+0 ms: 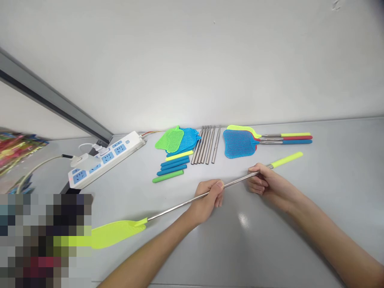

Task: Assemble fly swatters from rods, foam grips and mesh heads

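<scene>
Both hands grip an extended yellow fly swatter (177, 207) with a metal telescopic rod. My left hand (208, 198) is closed around the middle of the rod, thumb on top. Closer to the yellow handle, my right hand (260, 179) is closed on the rod. The swatter's yellow paddle (117, 233) points to the lower left, its far end hidden by a blurred patch. Beyond my hands lie several bare metal rods (207, 146) side by side. Left of them are loose handle sleeves, including a green sleeve (168, 176) and a yellow sleeve (179, 155).
A green swatter head (170, 140) overlaps blue heads (189, 139) near the wall. Three whole swatters, a blue one (240, 144) on top, lie stacked at back right. A white power strip (108, 160) with plugged-in cables sits left, near colourful packages (18, 152).
</scene>
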### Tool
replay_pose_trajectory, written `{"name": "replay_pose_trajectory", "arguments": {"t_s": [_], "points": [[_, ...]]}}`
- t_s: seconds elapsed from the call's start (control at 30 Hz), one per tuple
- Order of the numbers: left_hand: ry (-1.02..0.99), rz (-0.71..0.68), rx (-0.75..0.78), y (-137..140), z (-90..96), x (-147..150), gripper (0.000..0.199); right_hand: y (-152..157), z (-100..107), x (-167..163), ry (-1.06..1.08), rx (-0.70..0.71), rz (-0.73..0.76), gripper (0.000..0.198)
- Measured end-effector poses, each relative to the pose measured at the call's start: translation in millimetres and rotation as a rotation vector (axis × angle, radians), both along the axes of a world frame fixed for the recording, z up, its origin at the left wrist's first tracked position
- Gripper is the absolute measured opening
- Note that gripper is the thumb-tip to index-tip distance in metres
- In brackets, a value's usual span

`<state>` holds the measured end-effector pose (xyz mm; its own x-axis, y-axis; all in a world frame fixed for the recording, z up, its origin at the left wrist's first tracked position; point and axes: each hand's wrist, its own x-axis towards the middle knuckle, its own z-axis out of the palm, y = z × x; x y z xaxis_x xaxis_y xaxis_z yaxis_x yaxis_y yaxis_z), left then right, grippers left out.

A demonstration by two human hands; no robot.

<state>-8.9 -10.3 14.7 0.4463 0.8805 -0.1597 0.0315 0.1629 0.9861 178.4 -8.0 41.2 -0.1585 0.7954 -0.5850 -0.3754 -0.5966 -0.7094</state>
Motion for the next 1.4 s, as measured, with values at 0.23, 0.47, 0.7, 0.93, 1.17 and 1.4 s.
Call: {"name": "replay_pose_trajectory", "arguments": {"t_s": [0.23, 0.47, 0.7, 0.93, 1.17, 1.4], "points": [[-0.015, 0.005, -0.033, 1.6, -1.7, 0.4, 0.038, -0.6, -4.0, -1.9, 0.041, 0.020, -0.014, 0.038], [0.011, 0.001, -0.007, 1.7, -1.7, 1.3, 0.039, -0.2, -3.4, -2.6, 0.046, 0.015, -0.023, 0.039], [0.057, -0.017, 0.039, 2.8, -1.2, 1.4, 0.041, 1.1, -3.8, -3.0, 0.066, -0.002, -0.044, 0.039], [0.103, -0.013, 0.050, 2.6, -1.6, 1.9, 0.042, 0.5, -3.9, -2.1, 0.051, 0.001, -0.029, 0.041], [0.128, -0.020, 0.060, 2.5, -0.7, 1.9, 0.043, 1.2, -3.5, -2.5, 0.055, -0.001, -0.023, 0.041], [0.154, -0.021, 0.070, 2.3, -0.9, 2.2, 0.044, 0.4, -2.5, -4.1, 0.027, 0.006, -0.043, 0.041]]}}
